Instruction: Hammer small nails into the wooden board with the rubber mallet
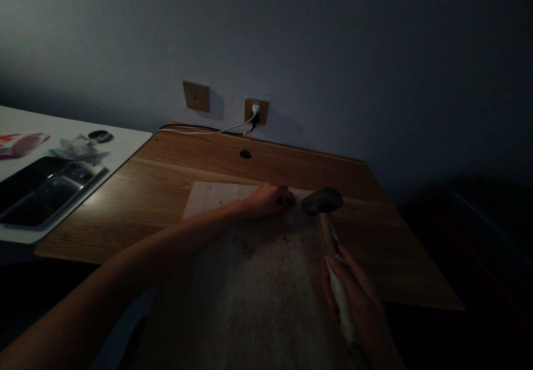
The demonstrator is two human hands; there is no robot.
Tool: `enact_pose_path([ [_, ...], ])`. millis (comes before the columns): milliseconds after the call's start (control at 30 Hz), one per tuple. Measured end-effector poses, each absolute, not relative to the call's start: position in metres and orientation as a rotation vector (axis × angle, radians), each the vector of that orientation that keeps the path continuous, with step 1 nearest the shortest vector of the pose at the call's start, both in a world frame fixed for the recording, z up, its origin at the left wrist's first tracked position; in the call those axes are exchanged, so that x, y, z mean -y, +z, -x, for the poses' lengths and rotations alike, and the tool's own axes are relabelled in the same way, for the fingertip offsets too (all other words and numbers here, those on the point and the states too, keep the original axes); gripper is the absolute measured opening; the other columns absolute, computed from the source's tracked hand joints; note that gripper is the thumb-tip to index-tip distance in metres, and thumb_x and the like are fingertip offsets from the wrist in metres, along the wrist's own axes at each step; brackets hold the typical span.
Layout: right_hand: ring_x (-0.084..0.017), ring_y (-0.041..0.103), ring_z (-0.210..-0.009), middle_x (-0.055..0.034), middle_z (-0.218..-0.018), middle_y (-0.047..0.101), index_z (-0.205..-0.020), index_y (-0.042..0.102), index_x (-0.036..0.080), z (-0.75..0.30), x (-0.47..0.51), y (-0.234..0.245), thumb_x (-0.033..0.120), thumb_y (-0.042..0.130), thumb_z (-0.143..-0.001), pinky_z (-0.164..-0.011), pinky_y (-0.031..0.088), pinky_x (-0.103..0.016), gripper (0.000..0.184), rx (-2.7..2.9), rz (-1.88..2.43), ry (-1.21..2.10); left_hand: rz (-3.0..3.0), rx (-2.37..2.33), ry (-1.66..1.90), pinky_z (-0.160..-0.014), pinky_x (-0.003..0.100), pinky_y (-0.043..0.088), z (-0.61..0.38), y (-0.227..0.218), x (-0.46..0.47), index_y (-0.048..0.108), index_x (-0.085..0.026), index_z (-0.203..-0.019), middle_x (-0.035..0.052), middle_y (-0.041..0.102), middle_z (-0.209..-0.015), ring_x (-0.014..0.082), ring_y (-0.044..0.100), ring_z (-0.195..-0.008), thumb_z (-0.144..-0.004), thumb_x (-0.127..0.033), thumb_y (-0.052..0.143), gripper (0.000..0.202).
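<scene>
My right hand (353, 286) is wrapped round the handle of a hammer (322, 200) with a dark, thick head and a wooden shaft. The hammer's head is raised just right of my left hand (268, 199). My left hand rests on the far part of a pale wooden board (258, 303), its fingers curled together; what they hold, if anything, is too dark to make out. Several small metal pieces, which look like nails or screws (247, 249), lie loose on the board, nearer to me than my left hand.
Under the board is a brown wooden desk (125, 192) with a cable hole (245, 154). A white table (129, 139) to the left carries a dark glossy tray-like case (41, 198) and crumpled clear plastic (79, 148). Cords run to a wall socket (262, 104). The light is dim.
</scene>
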State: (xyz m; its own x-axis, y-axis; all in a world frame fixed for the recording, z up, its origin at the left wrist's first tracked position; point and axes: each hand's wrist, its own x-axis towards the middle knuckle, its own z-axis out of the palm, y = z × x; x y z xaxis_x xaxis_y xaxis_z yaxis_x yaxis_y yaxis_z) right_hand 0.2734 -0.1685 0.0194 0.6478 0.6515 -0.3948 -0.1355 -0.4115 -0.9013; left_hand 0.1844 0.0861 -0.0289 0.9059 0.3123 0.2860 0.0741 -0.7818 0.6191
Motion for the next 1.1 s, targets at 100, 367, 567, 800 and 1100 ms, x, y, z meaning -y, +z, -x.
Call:
enact_pose_path([
  [100,-0.012,0.046,-0.04,0.0045,-0.061,0.056,-0.138,0.06,0.025,-0.272,0.163,0.018,0.068,0.071,-0.076,-0.035,0.039,-0.023,0.077,0.472,1.798,0.95,-2.385,-0.328,0.494,-0.074,0.024,0.051,-0.184,-0.026,-0.085,0.074,-0.016,-0.107,0.0048,0.076,-0.093,0.015,0.07,-0.079,-0.078,-0.001,0.062,0.035],
  [367,-0.01,0.045,-0.04,0.0047,-0.065,0.057,-0.144,0.055,0.025,-0.27,0.157,0.006,0.057,0.071,-0.079,-0.034,0.036,-0.021,0.074,0.543,1.825,0.943,-2.274,-0.329,0.532,-0.08,0.026,0.053,-0.184,-0.029,-0.084,0.061,-0.014,-0.127,0.0053,0.077,-0.1,0.0157,0.072,-0.088,-0.075,0.002,0.062,0.055],
  [567,-0.01,0.044,-0.039,0.0052,-0.066,0.057,-0.143,0.055,0.024,-0.266,0.156,0.011,0.062,0.071,-0.077,-0.033,0.036,-0.021,0.077,0.567,1.831,0.929,-2.35,-0.344,0.464,-0.078,0.026,0.053,-0.178,-0.021,-0.084,0.057,-0.015,-0.13,0.0052,0.076,-0.102,0.0162,0.072,-0.087,-0.079,-0.002,0.064,0.053],
  [800,-0.01,0.045,-0.04,0.0043,-0.065,0.059,-0.142,0.056,0.024,-0.27,0.17,0.006,0.066,0.075,-0.072,-0.033,0.034,-0.021,0.084,0.414,1.79,0.855,-2.858,0.146,0.397,-0.081,0.032,0.051,-0.144,0.007,-0.055,0.07,-0.02,-0.1,0.008,0.073,-0.1,0.022,0.069,-0.093,-0.089,-0.014,0.064,0.013],
  [1100,-0.011,0.048,-0.042,0.0063,-0.062,0.057,-0.144,0.052,0.023,-0.272,0.177,0.011,0.065,0.08,-0.067,-0.036,0.037,-0.021,0.093,0.322,1.769,0.885,-3.013,0.212,0.391,-0.079,0.035,0.049,-0.145,0.009,-0.034,0.07,-0.022,-0.085,0.0059,0.072,-0.082,0.021,0.068,-0.08,-0.089,-0.008,0.064,0.015],
])
